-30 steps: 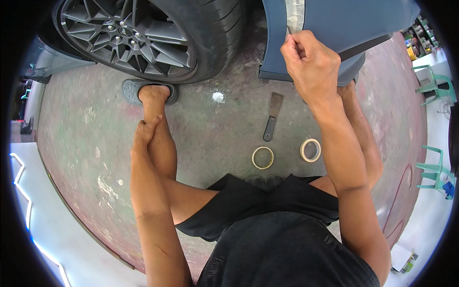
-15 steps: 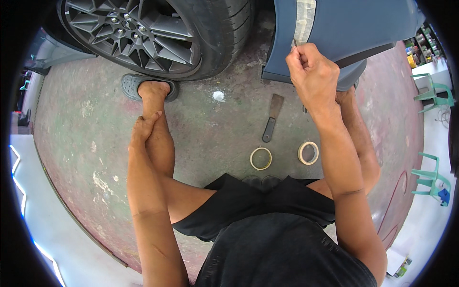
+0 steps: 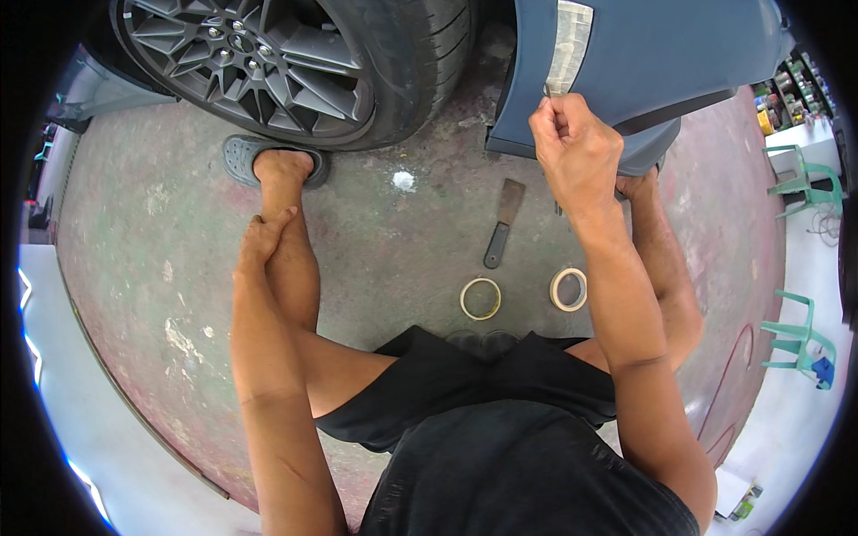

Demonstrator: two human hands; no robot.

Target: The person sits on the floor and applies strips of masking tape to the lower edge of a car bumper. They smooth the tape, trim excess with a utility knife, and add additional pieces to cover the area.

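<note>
A strip of pale tape (image 3: 572, 45) runs down the blue car bumper panel (image 3: 661, 54). At the lower end of that strip, my right hand (image 3: 576, 147) is closed in a pinch on a small, thin, dark-tipped piece whose kind I cannot make out. Most of that piece is hidden by the fingers. My left hand (image 3: 264, 237) is wrapped round my left shin (image 3: 295, 259), its far fingers partly hidden by the leg. Between my feet lies a putty knife (image 3: 503, 223) with a dark handle. Two rolls of tape, a thin one (image 3: 481, 315) and a thicker one (image 3: 556, 290), are on the floor nearer me.
A car wheel (image 3: 241, 45) with a dark tyre stands ahead on the left. White powder (image 3: 404, 181) marks the concrete floor (image 3: 402, 232). Green plastic chairs (image 3: 795, 339) are at the far right, with crowded shelves (image 3: 800, 89) behind.
My right hand has shifted slightly down relative to the panel, along the lower end of the tape strip, still pinching. My left hand stays on the shin. The whole view has shifted slightly.
</note>
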